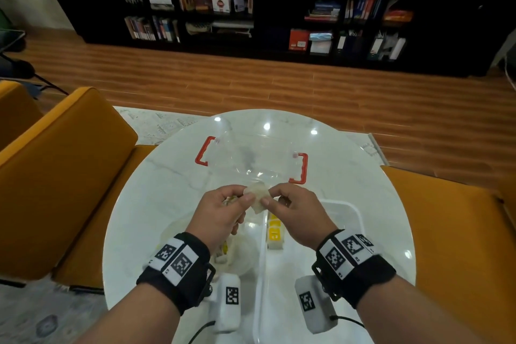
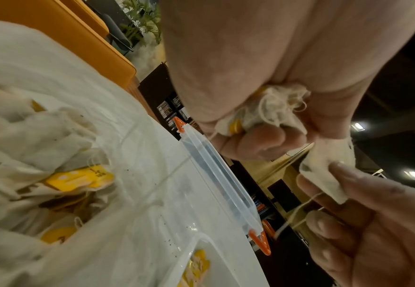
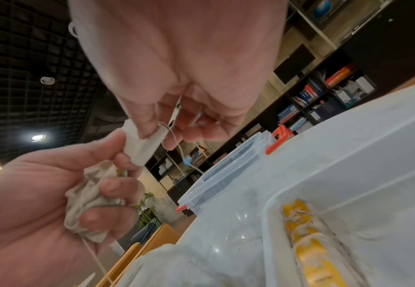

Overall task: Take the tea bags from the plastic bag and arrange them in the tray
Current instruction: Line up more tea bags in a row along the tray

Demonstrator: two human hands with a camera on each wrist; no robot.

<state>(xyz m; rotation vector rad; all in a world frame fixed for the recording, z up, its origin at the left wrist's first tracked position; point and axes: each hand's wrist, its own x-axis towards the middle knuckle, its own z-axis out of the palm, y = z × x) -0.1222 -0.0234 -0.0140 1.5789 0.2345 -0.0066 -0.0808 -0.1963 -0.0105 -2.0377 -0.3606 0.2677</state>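
Tea bags come out tangled: the left hand [image 1: 220,211] clenches a spare clump while both hands' fingers pinch one tea bag [image 1: 258,196] above the tabletop [image 1: 156,190], likely freeing its string. The tray [image 1: 353,213] waits at 5 o'clock, the plastic bag [image 1: 237,257] at 7.

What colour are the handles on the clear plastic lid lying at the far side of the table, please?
The handles are red, with a more orange look in the wrist views. The head view shows them best.
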